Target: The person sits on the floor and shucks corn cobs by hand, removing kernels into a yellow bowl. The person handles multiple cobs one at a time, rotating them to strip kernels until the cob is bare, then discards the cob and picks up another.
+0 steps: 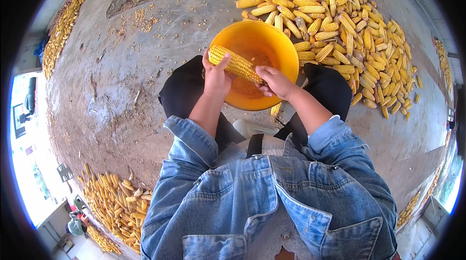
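Over a yellow plastic bucket (287, 50) between my knees, I hold one ear of yellow corn (236, 62) in both hands. My left hand (217, 74) wraps the thicker end, its thumb lying on top of the kernels. At the narrower end, the fingers of my right hand (275, 82) pinch the tip; its underside is hidden by them. The kernel rows look full along the visible side. Some loose kernels (260, 58) lie at the bottom of the bucket.
A large heap of corn ears (327, 23) spreads ahead and to the right, touching the bucket's far side. Another pile (116, 201) lies behind on the left. Scattered kernels (140, 19) and debris dot the concrete floor (116, 85). A white seat (249, 127) shows beneath me.
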The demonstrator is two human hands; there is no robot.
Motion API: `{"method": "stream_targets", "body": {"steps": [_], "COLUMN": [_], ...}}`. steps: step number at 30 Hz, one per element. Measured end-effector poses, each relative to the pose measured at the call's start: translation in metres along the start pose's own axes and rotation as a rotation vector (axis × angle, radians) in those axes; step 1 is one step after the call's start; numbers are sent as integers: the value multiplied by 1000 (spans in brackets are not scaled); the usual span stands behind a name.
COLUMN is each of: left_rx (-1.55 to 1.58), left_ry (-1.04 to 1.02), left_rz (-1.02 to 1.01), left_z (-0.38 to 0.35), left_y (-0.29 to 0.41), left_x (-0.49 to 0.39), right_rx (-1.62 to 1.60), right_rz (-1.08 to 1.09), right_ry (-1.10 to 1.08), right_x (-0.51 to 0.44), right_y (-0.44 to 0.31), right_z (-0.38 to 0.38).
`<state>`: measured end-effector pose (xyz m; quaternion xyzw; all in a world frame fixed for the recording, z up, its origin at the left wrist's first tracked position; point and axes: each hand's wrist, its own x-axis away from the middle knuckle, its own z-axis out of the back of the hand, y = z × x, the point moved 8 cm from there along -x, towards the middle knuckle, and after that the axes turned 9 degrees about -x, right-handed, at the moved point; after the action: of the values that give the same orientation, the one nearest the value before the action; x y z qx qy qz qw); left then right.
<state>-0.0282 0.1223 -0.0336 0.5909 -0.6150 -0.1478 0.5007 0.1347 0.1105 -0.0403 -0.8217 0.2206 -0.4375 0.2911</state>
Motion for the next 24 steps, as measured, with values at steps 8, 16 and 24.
{"method": "stream_targets", "body": {"steps": [8,16,24], "left_rx": [8,-71,-135], "left_ry": [-103,75,65], "left_rz": [-58,28,62], "left_z": [-6,6,2], "left_y": [1,-8,-9], "left_x": [-3,-2,0], "right_rx": [32,460,510], "right_rz": [-35,244,167], "right_ry": [76,155,85], "right_x": [-2,-3,-6], "right_y": [0,-17,-15], "right_z": [11,5,3]}}
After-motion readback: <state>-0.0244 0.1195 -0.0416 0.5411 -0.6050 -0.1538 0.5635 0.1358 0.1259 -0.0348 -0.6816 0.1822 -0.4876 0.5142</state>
